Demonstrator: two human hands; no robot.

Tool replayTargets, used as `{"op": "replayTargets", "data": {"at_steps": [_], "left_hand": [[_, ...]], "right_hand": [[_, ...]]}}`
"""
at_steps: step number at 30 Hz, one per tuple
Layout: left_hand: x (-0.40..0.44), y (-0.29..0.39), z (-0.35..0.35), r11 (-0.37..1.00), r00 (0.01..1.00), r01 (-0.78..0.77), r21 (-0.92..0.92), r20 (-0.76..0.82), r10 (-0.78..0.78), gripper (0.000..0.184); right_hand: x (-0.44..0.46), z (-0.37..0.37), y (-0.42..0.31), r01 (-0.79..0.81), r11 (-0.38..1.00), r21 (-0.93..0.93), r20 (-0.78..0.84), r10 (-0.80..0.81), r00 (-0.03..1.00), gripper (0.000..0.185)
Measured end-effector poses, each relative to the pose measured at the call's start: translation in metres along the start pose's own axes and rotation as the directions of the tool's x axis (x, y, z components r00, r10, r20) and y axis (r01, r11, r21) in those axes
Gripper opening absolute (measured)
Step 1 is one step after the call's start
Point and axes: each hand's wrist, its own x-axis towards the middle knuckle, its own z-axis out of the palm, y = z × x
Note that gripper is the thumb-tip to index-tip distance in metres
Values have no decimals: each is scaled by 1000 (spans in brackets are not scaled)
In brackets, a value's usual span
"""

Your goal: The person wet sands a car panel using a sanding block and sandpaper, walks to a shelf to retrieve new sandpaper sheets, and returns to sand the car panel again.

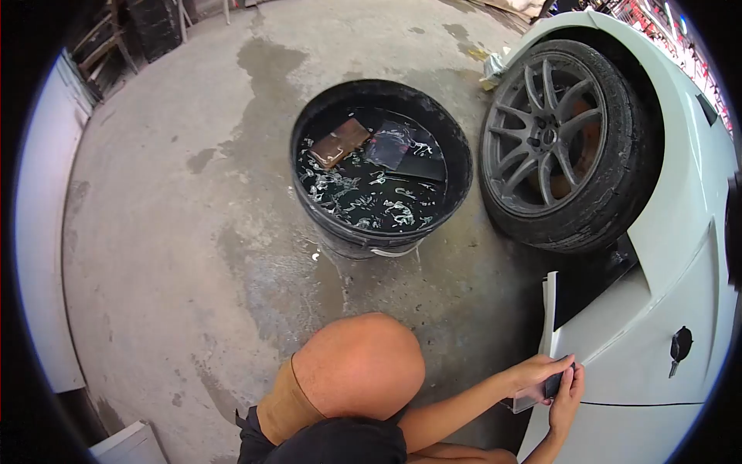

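Note:
At the lower right, my left hand (533,373) and my right hand (566,396) meet beside the white car body panel (618,371). Between them is a small dark piece (553,384) that looks like sandpaper; the fingers of both hands are closed on it and hide part of it. A pale panel edge (528,398) shows just below my left hand. Farther off stands a black bucket (304,197) of water, with a brown block (340,144) and dark sheets (389,145) in it.
A grey wheel (545,135) with a black tyre sits in the car's wheel arch, right of the bucket. A thin white panel edge (549,301) sticks up below the tyre. The concrete floor (170,232) has wet patches. My bent knee (363,363) is in front.

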Motion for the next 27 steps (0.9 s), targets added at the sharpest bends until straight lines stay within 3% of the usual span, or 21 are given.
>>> {"op": "replayTargets", "data": {"at_steps": [2,5,8,9,10,11,13,14,15,16,17,20,22,26,27], "left_hand": [[4,-9,0,999,999,38,18,8,-38,48],[8,-18,-9,997,997,70,45,-45,-68,44],[-1,-1,-16,952,984,38,302,-177,17,44],[3,-8,-24,942,972,-59,330,-198,130,43],[10,-14,-30,957,955,-130,260,-227,192,40],[21,-29,-41,950,919,-163,268,-309,245,38],[13,-14,-34,851,790,-186,490,-440,426,37],[9,-3,-34,720,705,-233,654,-396,588,35],[5,11,-27,710,668,-293,641,-394,631,36],[3,26,-16,755,652,-355,552,-432,623,36],[-1,37,-11,802,699,-316,507,-447,559,36],[-6,62,17,847,703,-403,346,-476,528,38],[-5,59,11,816,701,-411,406,-431,568,34],[13,33,9,676,570,-538,504,-374,732,29],[14,26,4,571,549,-434,697,-298,781,33]], "right_hand": [[-9,-9,11,-74,988,135,-13,76,997,27],[-13,-10,11,-85,996,33,17,85,996,31],[-4,9,29,-121,992,-34,-31,120,992,40],[-3,11,32,-147,987,-58,-85,142,986,45],[1,20,11,-182,983,19,75,180,981,64],[8,40,-13,-331,942,-46,-5,331,944,61],[18,47,0,-405,912,-61,13,407,913,68],[26,52,-1,-456,887,-70,47,459,887,70],[36,66,-16,-400,915,-50,37,402,915,70],[45,76,-28,-343,939,-31,42,344,938,69],[52,75,-37,-316,941,-117,55,324,944,70],[60,68,-41,-151,949,-278,94,183,979,72],[66,66,-51,-104,948,-300,95,138,986,72],[44,52,-72,-250,893,-374,-7,267,964,68],[35,39,-60,-316,904,-286,-30,322,946,57]]}}
